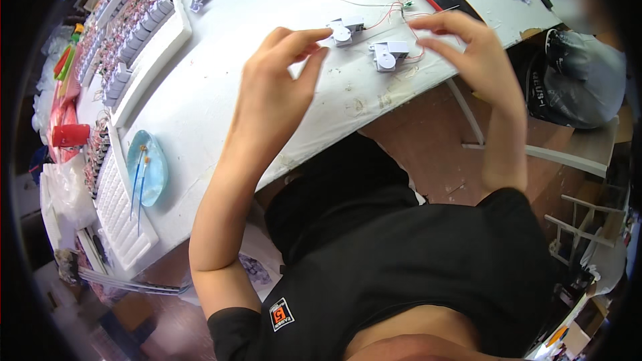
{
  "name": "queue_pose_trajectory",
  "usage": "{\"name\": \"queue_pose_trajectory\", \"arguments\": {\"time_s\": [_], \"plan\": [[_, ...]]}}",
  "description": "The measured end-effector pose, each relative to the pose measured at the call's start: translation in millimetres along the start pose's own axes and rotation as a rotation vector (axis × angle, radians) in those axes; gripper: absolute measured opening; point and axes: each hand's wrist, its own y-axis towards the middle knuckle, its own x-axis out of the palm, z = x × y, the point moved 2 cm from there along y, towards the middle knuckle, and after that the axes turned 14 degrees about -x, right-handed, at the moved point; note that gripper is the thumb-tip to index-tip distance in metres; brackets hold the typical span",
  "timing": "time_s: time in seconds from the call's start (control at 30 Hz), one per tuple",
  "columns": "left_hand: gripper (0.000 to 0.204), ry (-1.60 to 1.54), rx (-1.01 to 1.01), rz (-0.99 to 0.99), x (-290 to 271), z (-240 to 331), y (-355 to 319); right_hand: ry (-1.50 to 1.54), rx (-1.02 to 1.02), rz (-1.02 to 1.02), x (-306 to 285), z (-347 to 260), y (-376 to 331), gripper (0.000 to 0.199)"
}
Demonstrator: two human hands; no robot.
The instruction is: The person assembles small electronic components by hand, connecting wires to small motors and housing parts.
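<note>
I judged the white module (390, 55) at upper centre light and fragile-wired, best gripped by its casing; my left hand (277, 87) and right hand (471, 47) hovered with fingers spread, holding nothing.

"How many of those little white plastic modules are out on the table?"

"Two, side by side: one white module (346, 30) and a second white module (389, 54)."

"And hands over them?"

"Two: a left hand (281, 87) and a right hand (471, 53). There's also one blue dish (155, 160) with two thin sticks (138, 180), and one red cup (69, 135). The trays' parts are too many to count."
</note>
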Motion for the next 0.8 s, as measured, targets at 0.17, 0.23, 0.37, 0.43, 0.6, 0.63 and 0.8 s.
{"name": "queue_pose_trajectory", "arguments": {"time_s": [0.17,0.23,0.37,0.43,0.6,0.63,0.8], "plan": [[0.039,0.235,0.146,-0.018,28.9,-11.4,22.0,0.019,-0.033,0.082,38.2,-3.2,-30.3,0.034],[0.043,0.303,0.218,-0.053,36.1,-19.7,34.5,-0.02,-0.039,0.135,42.3,-3.3,-30.2,0.035],[0.044,0.247,0.083,-0.148,32.3,-32.3,43.9,-0.005,-0.087,0.182,34.7,-1.0,-9.7,0.035],[0.05,0.283,0.237,0.018,18.0,-36.6,44.3,0.007,-0.111,0.158,35.5,2.7,11.9,0.035],[0.062,0.308,0.246,0.116,-33.0,-30.6,34.5,-0.023,-0.324,0.007,70.3,9.7,91.0,0.039],[0.062,0.341,0.301,0.149,-43.1,-31.0,32.7,0.068,-0.294,-0.13,78.7,12.7,110.2,0.044],[0.068,0.42,0.238,0.278,-104.5,-26.8,25.4,0.52,-0.195,-0.413,120.1,-4.6,187.3,0.046]]}}
